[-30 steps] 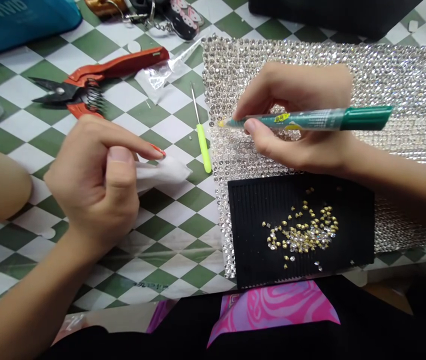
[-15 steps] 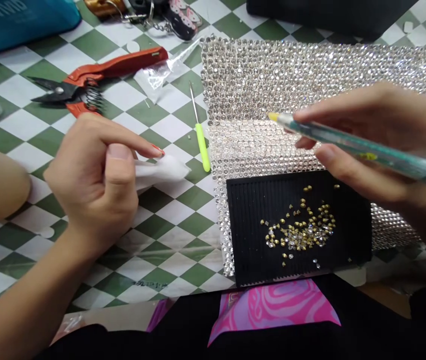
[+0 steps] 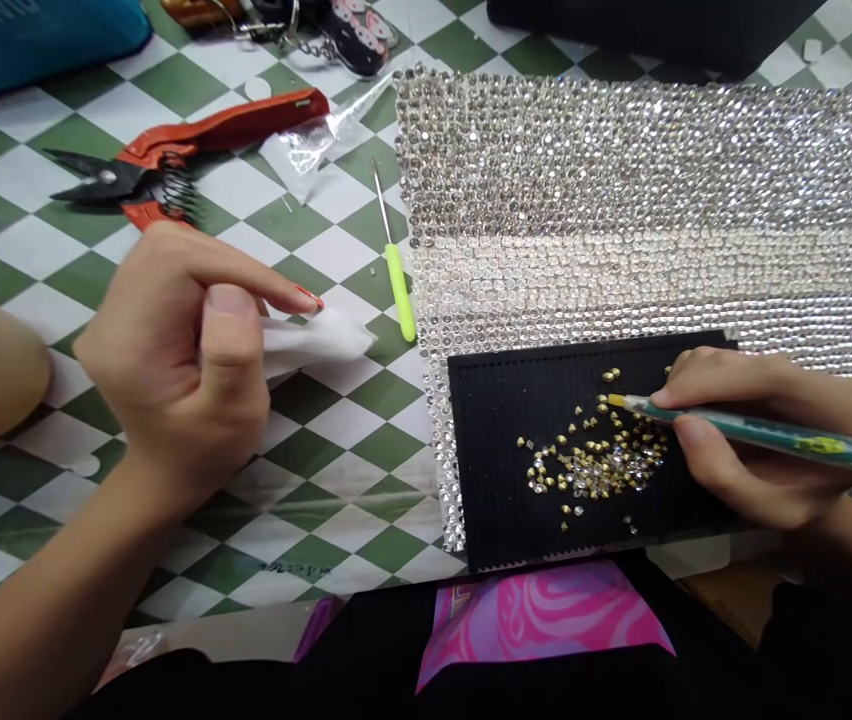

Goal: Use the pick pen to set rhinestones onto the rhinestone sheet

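Note:
My right hand (image 3: 752,435) grips a green pen-shaped rhinestone picker (image 3: 771,432), its yellow tip (image 3: 616,401) at the upper edge of a heap of small gold-backed rhinestones (image 3: 591,460). The stones lie on a black ridged tray (image 3: 493,480), which rests on a large silver rhinestone mesh sheet (image 3: 621,200). My left hand (image 3: 178,360) pinches a white tissue (image 3: 321,340), and its red-painted fingernail rests on the tissue. Nearest that hand are red-handled spring snips (image 3: 163,165) and a lime-handled needle tool (image 3: 398,290).
A crumpled clear plastic bag (image 3: 298,145) lies on the green-and-white checked tabletop (image 3: 306,500). Keys and a patterned key fob (image 3: 355,35) and a teal bag (image 3: 36,30) sit at the far edge. A pink packet (image 3: 538,620) lies at the near edge.
My right hand has moved down from above the mesh sheet, bringing the picker's tip over the stones on the tray. My left hand and the tissue have barely moved.

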Available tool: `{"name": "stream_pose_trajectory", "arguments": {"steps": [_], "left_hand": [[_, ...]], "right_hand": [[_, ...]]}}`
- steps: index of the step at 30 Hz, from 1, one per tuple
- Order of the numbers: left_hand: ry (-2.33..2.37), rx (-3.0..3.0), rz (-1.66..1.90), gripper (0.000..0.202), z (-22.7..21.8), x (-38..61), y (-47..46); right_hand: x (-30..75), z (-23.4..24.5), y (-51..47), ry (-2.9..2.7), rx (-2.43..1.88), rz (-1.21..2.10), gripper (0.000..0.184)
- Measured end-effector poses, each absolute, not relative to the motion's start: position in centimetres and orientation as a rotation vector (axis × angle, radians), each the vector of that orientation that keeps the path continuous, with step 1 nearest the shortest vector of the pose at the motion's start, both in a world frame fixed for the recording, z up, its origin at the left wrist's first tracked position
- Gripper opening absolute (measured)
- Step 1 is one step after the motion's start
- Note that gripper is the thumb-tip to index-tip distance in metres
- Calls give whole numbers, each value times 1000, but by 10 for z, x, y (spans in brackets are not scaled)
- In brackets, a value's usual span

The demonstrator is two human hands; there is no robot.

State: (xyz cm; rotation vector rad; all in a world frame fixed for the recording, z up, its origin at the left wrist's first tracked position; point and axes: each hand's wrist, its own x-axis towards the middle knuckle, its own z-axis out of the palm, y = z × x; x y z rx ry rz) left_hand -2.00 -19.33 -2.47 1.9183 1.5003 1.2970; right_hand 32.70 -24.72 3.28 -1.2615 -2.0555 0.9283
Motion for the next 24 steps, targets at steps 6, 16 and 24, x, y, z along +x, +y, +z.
{"name": "stream_pose_trajectory", "arguments": {"steps": [6, 16, 24], "left_hand": [[1473, 1928, 1301, 31, -25, -22, -192], [1481, 1947, 1305, 30, -24, -21, -191], [1490, 1972, 1285, 32, -25, -20, -193]], "right_hand": [[319, 33, -241, -2153, -1181, 824, 21], [323, 27, -243, -2103, -1127, 891, 40], [326, 36, -231, -2093, -1349, 720, 14]]}}
